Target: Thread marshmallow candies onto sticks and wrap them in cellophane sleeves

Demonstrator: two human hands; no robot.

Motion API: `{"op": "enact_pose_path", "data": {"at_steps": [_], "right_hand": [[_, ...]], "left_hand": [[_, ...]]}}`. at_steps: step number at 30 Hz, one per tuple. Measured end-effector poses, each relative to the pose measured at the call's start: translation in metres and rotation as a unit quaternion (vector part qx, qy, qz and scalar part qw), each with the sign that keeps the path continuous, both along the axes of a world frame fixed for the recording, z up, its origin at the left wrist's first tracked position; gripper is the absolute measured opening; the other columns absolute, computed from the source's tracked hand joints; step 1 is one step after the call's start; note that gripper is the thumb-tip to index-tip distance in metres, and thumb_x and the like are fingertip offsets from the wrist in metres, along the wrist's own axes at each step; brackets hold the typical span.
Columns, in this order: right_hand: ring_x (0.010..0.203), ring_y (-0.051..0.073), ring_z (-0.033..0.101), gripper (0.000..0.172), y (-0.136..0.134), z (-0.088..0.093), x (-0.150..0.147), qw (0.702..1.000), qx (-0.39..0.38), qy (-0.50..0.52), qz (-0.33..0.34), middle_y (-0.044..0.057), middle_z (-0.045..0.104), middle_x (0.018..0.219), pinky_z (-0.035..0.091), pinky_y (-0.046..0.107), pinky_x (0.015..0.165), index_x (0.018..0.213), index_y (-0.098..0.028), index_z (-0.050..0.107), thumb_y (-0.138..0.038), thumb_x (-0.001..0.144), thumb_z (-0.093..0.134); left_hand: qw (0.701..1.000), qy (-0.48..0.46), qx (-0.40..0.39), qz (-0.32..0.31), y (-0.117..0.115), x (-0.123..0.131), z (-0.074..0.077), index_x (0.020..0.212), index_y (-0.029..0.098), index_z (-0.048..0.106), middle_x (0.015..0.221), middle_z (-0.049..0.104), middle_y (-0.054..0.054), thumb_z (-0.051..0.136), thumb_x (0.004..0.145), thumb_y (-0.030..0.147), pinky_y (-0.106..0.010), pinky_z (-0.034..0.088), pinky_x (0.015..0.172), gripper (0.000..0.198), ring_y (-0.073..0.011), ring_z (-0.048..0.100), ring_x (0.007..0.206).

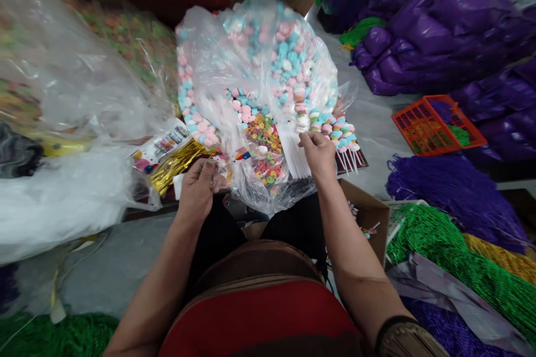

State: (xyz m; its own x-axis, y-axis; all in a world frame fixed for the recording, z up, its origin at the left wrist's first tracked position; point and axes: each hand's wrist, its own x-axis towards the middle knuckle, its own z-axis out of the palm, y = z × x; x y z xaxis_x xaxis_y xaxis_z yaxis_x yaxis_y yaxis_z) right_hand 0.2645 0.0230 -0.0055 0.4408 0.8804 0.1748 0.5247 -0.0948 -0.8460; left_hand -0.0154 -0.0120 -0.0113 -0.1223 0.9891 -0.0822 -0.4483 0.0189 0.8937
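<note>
My right hand (319, 153) is pinched at the lower end of a candy skewer (300, 109), threaded with marshmallows and coloured rings. Its fingers are beside a bundle of white sticks (294, 150). To its right lies a row of similar candy skewers (344, 134), white sticks pointing toward me. My left hand (200, 183) is closed at the near edge, thumb against the fingers; something small and clear seems to show at the fingertips. Between the hands, a clear plastic bag (209, 56) holds pink, blue and white marshmallows (288, 64), with fruit-coloured candy rings (263, 134) in front.
Gold twist ties (180, 164) and a printed packet (161, 148) lie left, beside large clear bags (104, 78). A cardboard box (368, 220) stands below my right forearm. Farther right are an orange basket (435, 125), purple bags (444, 33) and green strands (435, 240).
</note>
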Motion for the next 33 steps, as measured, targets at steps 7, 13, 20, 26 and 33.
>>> {"op": "enact_pose_path", "data": {"at_steps": [7,13,20,26,33], "right_hand": [[0.075,0.018,0.065,0.024,-0.049,0.008,-0.014,0.992,0.043,0.098,0.069,0.001,0.073,0.074,0.052,0.033,0.08,0.075,-0.021,0.074,-0.044,0.082,0.073],[0.074,0.018,0.069,0.017,-0.078,0.019,-0.013,0.984,0.059,0.045,0.163,0.001,0.076,0.078,0.054,0.034,0.077,0.079,-0.023,0.076,-0.038,0.086,0.073],[0.07,0.018,0.067,0.019,-0.081,0.035,-0.007,0.955,0.11,-0.094,0.259,0.002,0.076,0.075,0.053,0.034,0.073,0.086,-0.027,0.079,-0.041,0.094,0.068],[0.071,0.022,0.068,0.023,-0.075,0.033,0.004,0.939,0.126,-0.173,0.268,0.003,0.076,0.074,0.053,0.039,0.077,0.084,-0.031,0.078,-0.048,0.094,0.066],[0.073,0.021,0.068,0.023,-0.078,0.039,0.01,0.954,0.087,-0.081,0.275,0.003,0.076,0.076,0.053,0.039,0.075,0.083,-0.03,0.078,-0.051,0.089,0.071]], "left_hand": [[0.999,-0.018,0.051,-0.005,0.008,-0.012,0.005,0.069,0.017,0.068,0.055,0.058,0.006,0.09,0.066,0.056,-0.023,0.051,0.049,0.045,-0.0033,0.046,0.039],[0.994,-0.008,0.1,-0.042,0.01,-0.018,0.003,0.072,0.018,0.07,0.05,0.055,0.006,0.084,0.075,0.056,-0.019,0.04,0.043,0.04,-0.0045,0.047,0.039],[0.994,0.003,0.095,-0.061,0.008,-0.02,0.005,0.069,0.018,0.067,0.055,0.056,0.006,0.085,0.069,0.062,-0.019,0.042,0.044,0.048,-0.0036,0.046,0.04],[0.994,0.051,0.081,-0.045,0.011,-0.028,-0.006,0.068,0.019,0.07,0.065,0.066,0.0,0.087,0.063,0.065,-0.021,0.04,0.043,0.05,-0.0074,0.05,0.048],[0.98,0.15,0.099,-0.087,0.014,-0.036,-0.008,0.07,0.019,0.077,0.059,0.063,0.0,0.085,0.069,0.061,-0.025,0.043,0.053,0.043,-0.0096,0.051,0.049]]}}
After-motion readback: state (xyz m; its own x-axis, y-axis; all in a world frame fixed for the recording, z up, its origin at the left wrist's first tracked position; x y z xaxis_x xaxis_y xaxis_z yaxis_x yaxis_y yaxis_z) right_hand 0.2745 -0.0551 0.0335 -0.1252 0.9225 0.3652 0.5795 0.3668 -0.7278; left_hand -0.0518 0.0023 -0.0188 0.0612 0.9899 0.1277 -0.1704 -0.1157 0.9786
